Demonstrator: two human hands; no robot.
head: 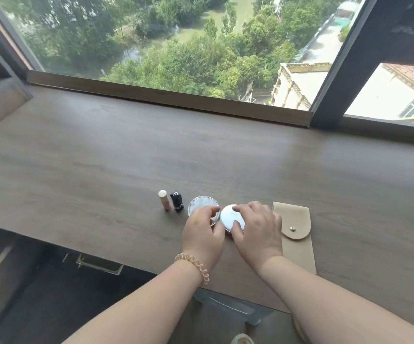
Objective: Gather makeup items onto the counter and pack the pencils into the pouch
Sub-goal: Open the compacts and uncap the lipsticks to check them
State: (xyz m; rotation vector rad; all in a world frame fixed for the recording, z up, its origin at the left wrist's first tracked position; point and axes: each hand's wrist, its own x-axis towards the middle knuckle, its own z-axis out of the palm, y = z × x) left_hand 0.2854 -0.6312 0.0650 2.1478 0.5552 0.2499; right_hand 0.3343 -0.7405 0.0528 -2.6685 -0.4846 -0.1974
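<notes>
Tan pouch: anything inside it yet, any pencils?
Cannot tell. The tan pouch lies flat on the counter, flap snapped shut, hiding its inside. No pencils visible anywhere.

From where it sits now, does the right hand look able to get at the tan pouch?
Probably yes. The right hand rests on the white round compact, and the tan pouch lies flat right beside it on the counter, its snap flap closed, with nothing between them. The hand would first have to let go of the compact.

Wide open counter (101, 150) runs left and back toward the window edge, nothing blocking a reach there. Along the near edge it's crowded: pale tube (163, 200), black lipstick (177, 201), two round compacts under both hands, and the tan pouch (296, 234) closing off the right.
</notes>
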